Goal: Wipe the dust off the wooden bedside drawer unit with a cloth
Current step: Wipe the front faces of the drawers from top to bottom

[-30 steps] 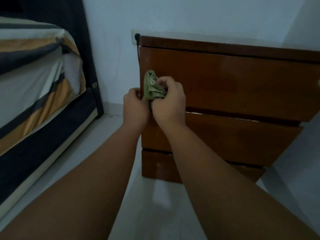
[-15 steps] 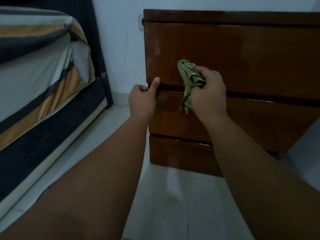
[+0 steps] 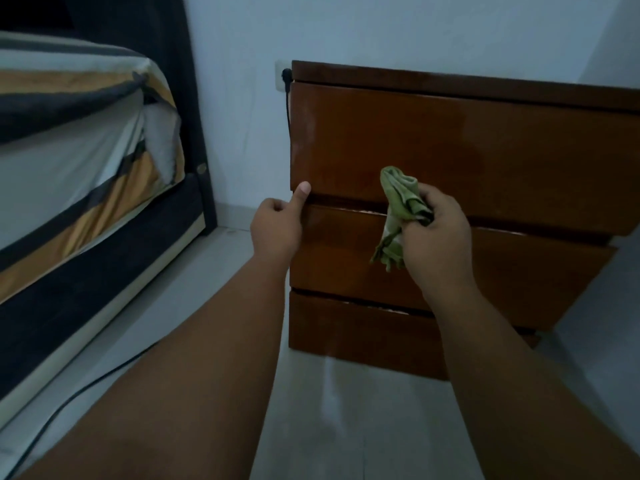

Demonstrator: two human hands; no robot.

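The wooden bedside drawer unit [image 3: 485, 150] stands against the wall with three glossy brown drawer fronts. My right hand [image 3: 436, 237] grips a crumpled green cloth [image 3: 398, 209] in front of the gap between the top and middle drawers. My left hand [image 3: 277, 230] is at the unit's left edge, its fingers curled and its thumb pressed against the bottom corner of the top drawer front. The top drawer front shows pale dusty smears near its left side.
A bed [image 3: 86, 168] with striped bedding and a dark frame fills the left. A wall socket with a black plug [image 3: 285, 76] and cable sits beside the unit's top left corner. Another dark cable [image 3: 69, 400] lies on the pale tiled floor.
My hands have parted: the left let go of the cloth and went to the unit's left edge, while the right carried the cloth rightward across the drawer front. The view shifted too.
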